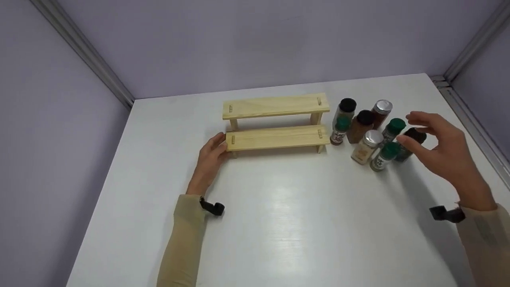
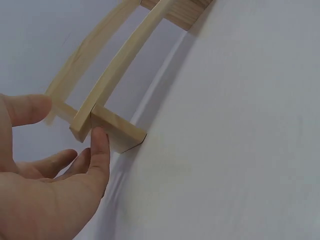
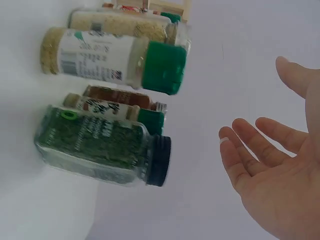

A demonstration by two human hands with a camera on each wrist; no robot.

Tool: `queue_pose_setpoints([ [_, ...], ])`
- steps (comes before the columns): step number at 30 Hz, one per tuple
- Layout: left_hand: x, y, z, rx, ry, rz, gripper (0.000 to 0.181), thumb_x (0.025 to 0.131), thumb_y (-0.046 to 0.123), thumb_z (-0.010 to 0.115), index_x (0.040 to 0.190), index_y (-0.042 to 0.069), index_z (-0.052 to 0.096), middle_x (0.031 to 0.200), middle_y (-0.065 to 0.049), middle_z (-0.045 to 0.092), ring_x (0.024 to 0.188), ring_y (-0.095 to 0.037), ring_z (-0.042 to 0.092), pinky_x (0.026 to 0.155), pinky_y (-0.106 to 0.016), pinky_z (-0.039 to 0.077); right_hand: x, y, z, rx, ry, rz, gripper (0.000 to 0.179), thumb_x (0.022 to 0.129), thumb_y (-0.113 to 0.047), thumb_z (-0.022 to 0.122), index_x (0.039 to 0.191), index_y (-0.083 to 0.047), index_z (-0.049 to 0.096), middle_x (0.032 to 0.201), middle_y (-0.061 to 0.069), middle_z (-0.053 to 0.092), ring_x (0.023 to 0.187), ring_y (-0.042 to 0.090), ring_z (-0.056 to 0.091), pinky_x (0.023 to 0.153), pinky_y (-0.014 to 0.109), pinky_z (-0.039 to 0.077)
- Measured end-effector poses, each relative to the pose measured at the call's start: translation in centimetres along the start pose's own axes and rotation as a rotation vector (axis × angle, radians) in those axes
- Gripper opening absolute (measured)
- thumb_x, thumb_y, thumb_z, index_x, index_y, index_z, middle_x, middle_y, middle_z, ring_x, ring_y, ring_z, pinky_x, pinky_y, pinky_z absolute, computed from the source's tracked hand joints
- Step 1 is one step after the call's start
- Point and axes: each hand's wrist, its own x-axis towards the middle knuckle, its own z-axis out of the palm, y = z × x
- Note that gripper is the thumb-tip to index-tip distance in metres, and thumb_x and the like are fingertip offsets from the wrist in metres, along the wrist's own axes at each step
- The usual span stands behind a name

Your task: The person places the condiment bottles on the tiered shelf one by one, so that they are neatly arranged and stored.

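A low wooden shelf stands on the table, with a taller wooden shelf right behind it. At the left end of the low shelf is my left hand; in the left wrist view one fingertip touches its leg, while the thumb is apart from the wood. My right hand, fingers relaxed and spread from the thumb, hovers over the right side of a group of spice jars. Nearest to it are a black-capped jar of green flakes and a green-capped jar with a white label.
Several more jars crowd just right of the shelves, among them a silver-capped pale jar, a black-capped brown jar and a silver-capped red jar. Walls enclose the white table at the back and sides.
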Motion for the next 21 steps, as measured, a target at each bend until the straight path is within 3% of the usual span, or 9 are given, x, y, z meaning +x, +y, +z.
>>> queue_pose_setpoints([
  [5, 0.2, -0.8, -0.2, -0.103, 0.025, 0.009, 0.056, 0.111, 0.002, 0.053, 0.164, 0.000, 0.035, 0.167, -0.015, 0.040, 0.146, -0.023, 0.048, 0.112, -0.029, 0.052, -1.2, 0.7, 1.0, 0.041, 0.024, -0.006, 0.065, 0.081, 0.015, 0.085, 0.141, -0.001, 0.066, 0.133, 0.001, 0.068, 0.120, -0.009, 0.061, 0.102, 0.006, 0.046],
  [10, -0.1, -0.9, -1.0, -0.128, -0.002, -0.012, 0.051, 0.110, 0.001, 0.055, 0.160, 0.000, 0.043, 0.161, -0.016, 0.048, 0.136, -0.019, 0.057, 0.110, -0.026, 0.054, -2.2, 1.2, 1.8, 0.077, 0.015, 0.043, 0.064, 0.080, 0.016, 0.086, 0.139, -0.001, 0.068, 0.132, -0.018, 0.067, 0.118, -0.010, 0.063, 0.101, 0.005, 0.048],
  [13, -0.2, -1.0, -1.3, -0.135, -0.008, -0.024, 0.050, 0.110, 0.002, 0.058, 0.158, 0.000, 0.047, 0.159, -0.016, 0.050, 0.132, -0.018, 0.060, 0.112, -0.027, 0.053, -2.7, 1.4, 2.3, 0.084, 0.005, 0.079, 0.063, 0.080, 0.014, 0.087, 0.139, -0.001, 0.069, 0.131, -0.022, 0.066, 0.117, -0.011, 0.064, 0.100, 0.004, 0.049],
  [15, -0.3, -1.0, -1.4, -0.158, -0.010, -0.024, 0.049, 0.109, 0.002, 0.058, 0.157, 0.000, 0.048, 0.158, -0.016, 0.050, 0.132, -0.019, 0.061, 0.113, -0.028, 0.053, -3.1, 1.5, 2.6, 0.084, 0.002, 0.098, 0.062, 0.081, 0.012, 0.087, 0.138, -0.001, 0.069, 0.131, -0.016, 0.068, 0.116, -0.011, 0.064, 0.099, 0.004, 0.050],
  [21, -0.5, -1.9, -1.4, -0.245, -0.013, -0.025, 0.050, 0.108, 0.000, 0.059, 0.157, -0.001, 0.048, 0.160, -0.017, 0.049, 0.136, -0.019, 0.059, 0.118, -0.028, 0.049, -4.5, 2.0, 3.5, 0.083, 0.002, 0.165, 0.061, 0.084, 0.010, 0.086, 0.141, 0.001, 0.065, 0.132, 0.025, 0.071, 0.112, -0.016, 0.062, 0.094, 0.002, 0.051],
])
